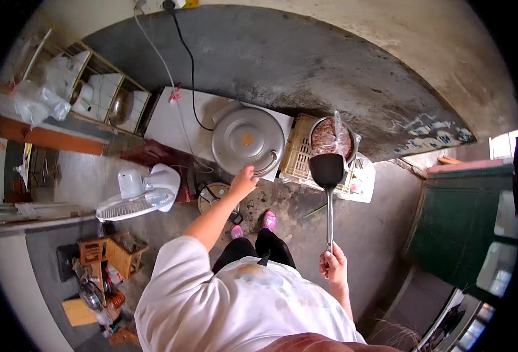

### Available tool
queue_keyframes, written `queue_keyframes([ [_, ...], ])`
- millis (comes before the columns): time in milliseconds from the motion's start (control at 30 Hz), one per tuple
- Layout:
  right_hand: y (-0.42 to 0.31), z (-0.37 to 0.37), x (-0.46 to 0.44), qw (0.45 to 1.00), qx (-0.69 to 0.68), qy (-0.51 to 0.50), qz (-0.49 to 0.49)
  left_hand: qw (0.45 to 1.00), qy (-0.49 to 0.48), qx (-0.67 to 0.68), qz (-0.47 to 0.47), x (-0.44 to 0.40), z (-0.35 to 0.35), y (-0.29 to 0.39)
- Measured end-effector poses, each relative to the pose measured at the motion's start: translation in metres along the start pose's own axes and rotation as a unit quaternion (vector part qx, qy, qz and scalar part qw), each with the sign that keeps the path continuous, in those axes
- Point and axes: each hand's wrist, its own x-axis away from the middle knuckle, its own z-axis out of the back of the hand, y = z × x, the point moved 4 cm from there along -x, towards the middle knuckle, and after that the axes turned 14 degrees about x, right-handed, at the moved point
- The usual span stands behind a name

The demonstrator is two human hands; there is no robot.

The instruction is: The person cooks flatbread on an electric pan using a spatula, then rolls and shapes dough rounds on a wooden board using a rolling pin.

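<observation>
My left hand (244, 182) is closed at the near rim of a large round steel pot (229, 132), where a curved metal handle (266, 167) ends at my fingers. The pot's top is covered by a steel lid with an orange-brown spot in the middle. In my right hand (334, 264) is a spatula (328, 173), gripped by the end of its metal handle. Its wide black blade points away from me, in front of a metal bowl of reddish minced meat (331, 139) that has clear plastic over it.
The pot stands on a white table (168, 126) against a grey wall. A cream plastic crate (297, 154) supports the bowl, beside a white plastic bag (361, 179). A white fan (136, 196) and a lidded pan (215, 196) are at left. Cables (185, 76) hang over the table.
</observation>
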Motion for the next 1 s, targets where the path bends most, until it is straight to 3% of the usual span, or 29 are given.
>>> queue_keyframes([
  [67,-0.004,-0.004,0.007,1.000,-0.018,-0.015,0.010,0.940,-0.011,0.245,0.237,0.040,0.021,0.015],
  [200,0.006,-0.011,0.036,0.997,-0.074,-0.027,0.028,0.911,-0.006,0.318,0.263,0.117,0.055,-0.006],
  [300,0.033,-0.013,0.063,0.989,-0.131,-0.040,0.053,0.904,-0.009,0.287,0.317,0.160,0.069,-0.032],
  [467,0.097,-0.015,0.123,0.951,-0.300,0.029,0.072,0.914,-0.101,0.242,0.308,0.190,0.059,-0.054],
  [700,0.189,0.018,0.231,0.876,-0.423,0.196,0.121,0.917,-0.213,0.166,0.293,0.201,-0.012,-0.014],
  [833,0.262,0.044,0.292,0.803,-0.480,0.311,0.163,0.918,-0.302,0.072,0.245,0.194,-0.100,0.020],
  [1000,0.344,0.086,0.390,0.712,-0.517,0.444,0.169,0.891,-0.403,-0.100,0.181,0.209,-0.262,0.044],
])
